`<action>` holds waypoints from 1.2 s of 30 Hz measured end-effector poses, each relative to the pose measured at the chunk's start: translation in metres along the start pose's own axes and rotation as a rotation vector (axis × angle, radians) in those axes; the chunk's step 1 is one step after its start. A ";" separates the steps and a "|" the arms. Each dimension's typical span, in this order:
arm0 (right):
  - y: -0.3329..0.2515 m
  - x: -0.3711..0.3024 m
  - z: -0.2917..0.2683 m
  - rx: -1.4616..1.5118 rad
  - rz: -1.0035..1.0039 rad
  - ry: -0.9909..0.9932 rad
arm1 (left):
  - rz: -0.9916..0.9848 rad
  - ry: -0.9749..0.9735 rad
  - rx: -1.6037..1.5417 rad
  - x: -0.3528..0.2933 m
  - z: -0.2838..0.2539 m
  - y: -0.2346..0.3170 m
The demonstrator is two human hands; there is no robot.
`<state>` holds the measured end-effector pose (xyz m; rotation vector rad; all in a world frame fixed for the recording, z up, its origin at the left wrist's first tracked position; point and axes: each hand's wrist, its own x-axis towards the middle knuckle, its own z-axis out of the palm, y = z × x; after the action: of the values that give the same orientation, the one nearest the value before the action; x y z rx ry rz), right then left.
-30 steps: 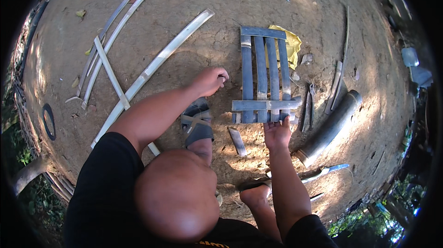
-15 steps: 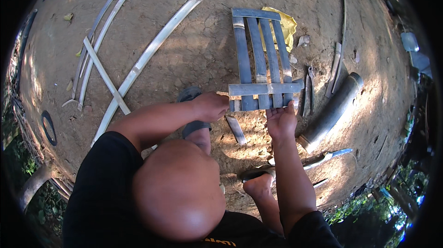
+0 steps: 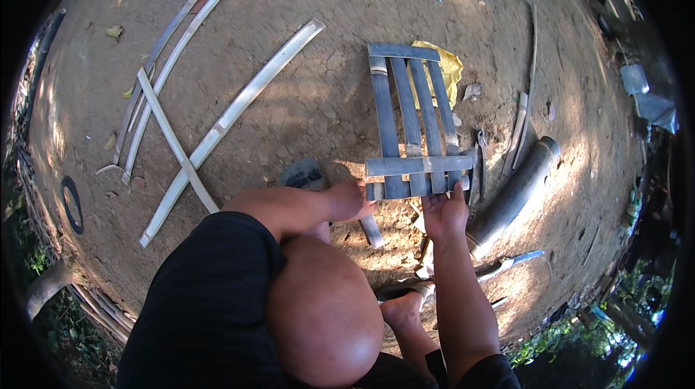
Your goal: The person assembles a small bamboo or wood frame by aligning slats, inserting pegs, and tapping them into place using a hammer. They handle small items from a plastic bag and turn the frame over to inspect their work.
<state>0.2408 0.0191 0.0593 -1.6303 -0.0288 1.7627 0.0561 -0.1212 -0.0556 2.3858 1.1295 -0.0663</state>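
While bent over bare brown earthen ground [image 3: 326, 99] outdoors, dappled with sunlight around the right hand [image 3: 445, 214] and edged with green foliage [image 3: 534, 349] beyond it to the right, gripping the near edge of a flat lattice of dark grey split-bamboo slats [image 3: 409, 125], spread directly ahead of both hands. Turned palm up on the right, with fingers beneath and thumb on top; curled at the near left corner with the left hand [image 3: 351, 201], cannot tell whether clasping or only touching. Extended nearly straight ahead with the right forearm [image 3: 456, 280], slanted rightward with the left forearm [image 3: 279, 208]. Surrounded by a short dark bamboo offcut [image 3: 371, 232] just right of the left hand, a thick black bamboo tube [image 3: 514, 197] right of the right hand, and a long pale bamboo strip [image 3: 232, 117] left of the left.
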 end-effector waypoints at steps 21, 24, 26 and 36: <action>0.020 0.045 0.018 0.011 -0.003 -0.392 | -0.772 0.354 -0.126 -0.056 -0.098 -0.125; 0.028 0.075 0.034 0.014 0.008 -0.394 | -0.764 0.264 -0.111 -0.057 -0.095 -0.139; 0.036 0.087 0.046 -0.021 0.023 -0.392 | -0.777 0.200 -0.151 -0.059 -0.097 -0.140; 0.058 0.120 0.041 -0.259 0.077 -0.241 | -0.727 0.382 -0.094 -0.075 -0.075 -0.138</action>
<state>0.1849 0.0557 -0.0631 -1.6022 -0.3221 2.0764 -0.1070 -0.0668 -0.0280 1.8308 2.0771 0.2024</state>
